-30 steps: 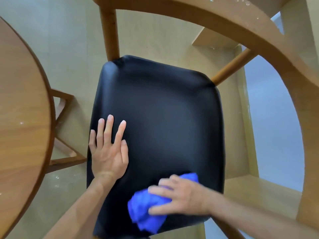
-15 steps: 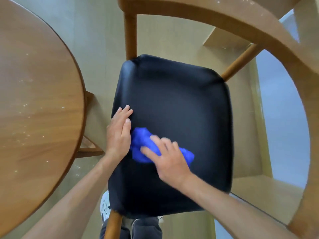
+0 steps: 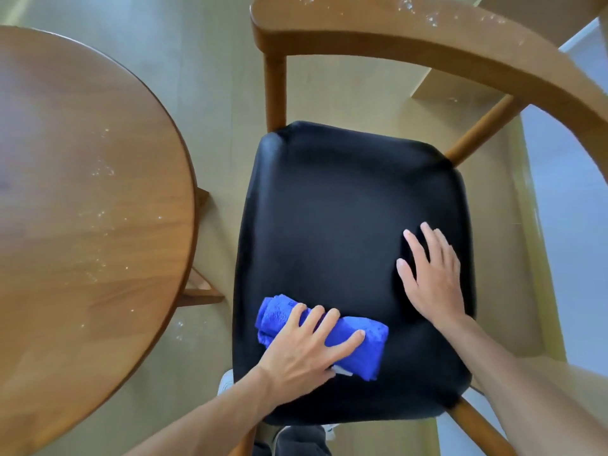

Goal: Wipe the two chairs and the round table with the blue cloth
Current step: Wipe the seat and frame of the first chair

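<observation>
Now leftward — blue cloth (image 3: 357,340) seemingly under fingers (image 3: 316,319)

blue cloth (image 3: 358,337) on black chair seat (image 3: 345,209), brown wooden frame (image 3: 427,37), brown round table (image 3: 82,209)

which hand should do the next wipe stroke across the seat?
Left. The left hand lies on the blue cloth at the seat's front; the right hand rests bare on it.

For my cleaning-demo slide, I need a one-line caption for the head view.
Left hand presses the blue cloth on the black chair seat; right hand rests flat beside it.
</observation>
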Action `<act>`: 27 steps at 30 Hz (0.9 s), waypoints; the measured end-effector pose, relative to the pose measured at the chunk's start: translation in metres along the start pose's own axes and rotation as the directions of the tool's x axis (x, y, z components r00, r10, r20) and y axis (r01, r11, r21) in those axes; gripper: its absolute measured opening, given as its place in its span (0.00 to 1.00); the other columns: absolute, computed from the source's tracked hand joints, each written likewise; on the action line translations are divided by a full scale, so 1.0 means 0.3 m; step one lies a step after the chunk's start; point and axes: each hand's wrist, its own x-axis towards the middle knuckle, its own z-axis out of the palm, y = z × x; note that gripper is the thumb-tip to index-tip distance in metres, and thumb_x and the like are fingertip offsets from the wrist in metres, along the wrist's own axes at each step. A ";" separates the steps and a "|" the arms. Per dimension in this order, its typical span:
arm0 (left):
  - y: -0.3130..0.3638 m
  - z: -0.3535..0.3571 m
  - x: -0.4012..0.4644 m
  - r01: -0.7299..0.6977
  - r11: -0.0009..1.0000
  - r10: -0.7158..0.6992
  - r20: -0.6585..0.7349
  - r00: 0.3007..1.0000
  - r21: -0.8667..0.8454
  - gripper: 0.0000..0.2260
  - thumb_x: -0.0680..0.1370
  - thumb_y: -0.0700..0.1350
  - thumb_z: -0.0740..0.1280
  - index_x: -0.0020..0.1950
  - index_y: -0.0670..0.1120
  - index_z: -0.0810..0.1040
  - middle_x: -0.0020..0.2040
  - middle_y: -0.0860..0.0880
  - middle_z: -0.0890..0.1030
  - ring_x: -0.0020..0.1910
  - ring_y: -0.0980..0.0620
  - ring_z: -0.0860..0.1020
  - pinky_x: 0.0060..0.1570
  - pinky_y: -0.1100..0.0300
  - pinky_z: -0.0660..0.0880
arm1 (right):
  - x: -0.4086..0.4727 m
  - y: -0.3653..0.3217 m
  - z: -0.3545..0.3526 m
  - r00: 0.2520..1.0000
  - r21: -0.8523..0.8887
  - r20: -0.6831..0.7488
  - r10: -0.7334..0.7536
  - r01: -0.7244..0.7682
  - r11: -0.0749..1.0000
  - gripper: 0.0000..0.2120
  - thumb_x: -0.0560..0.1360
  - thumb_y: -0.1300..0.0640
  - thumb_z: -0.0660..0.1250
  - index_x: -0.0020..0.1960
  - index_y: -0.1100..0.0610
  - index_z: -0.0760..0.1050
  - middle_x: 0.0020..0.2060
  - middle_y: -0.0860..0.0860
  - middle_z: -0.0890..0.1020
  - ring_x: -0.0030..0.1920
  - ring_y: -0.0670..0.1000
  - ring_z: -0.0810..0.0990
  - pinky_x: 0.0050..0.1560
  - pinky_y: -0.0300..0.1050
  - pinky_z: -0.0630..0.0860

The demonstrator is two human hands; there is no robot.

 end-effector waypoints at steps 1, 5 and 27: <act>-0.005 0.011 0.007 -0.010 1.000 0.011 -0.053 0.999 0.024 0.29 0.67 0.50 0.71 0.67 0.54 0.69 0.55 0.43 0.77 0.46 0.42 0.75 0.49 0.47 0.72 | -0.011 -0.001 0.023 0.999 -0.016 -0.035 0.010 -0.011 1.000 0.27 0.78 0.45 0.51 0.73 0.55 0.65 0.75 0.57 0.62 0.75 0.60 0.58 0.71 0.63 0.59; -0.066 0.032 0.036 -0.139 0.988 0.147 -0.135 0.980 0.065 0.27 0.69 0.40 0.68 0.67 0.54 0.67 0.50 0.44 0.77 0.39 0.45 0.72 0.41 0.52 0.71 | -0.016 0.010 0.059 0.991 -0.013 -0.131 0.010 -0.012 1.000 0.26 0.78 0.47 0.52 0.74 0.54 0.63 0.76 0.56 0.61 0.76 0.59 0.57 0.73 0.62 0.55; -0.164 0.027 -0.319 -0.014 0.990 0.014 0.003 1.000 -0.141 0.26 0.69 0.50 0.69 0.67 0.55 0.68 0.54 0.43 0.69 0.46 0.46 0.71 0.35 0.58 0.76 | -0.007 0.013 0.083 0.972 -0.018 -0.236 0.000 -0.005 1.000 0.27 0.77 0.48 0.53 0.74 0.56 0.64 0.75 0.58 0.62 0.75 0.62 0.58 0.72 0.64 0.55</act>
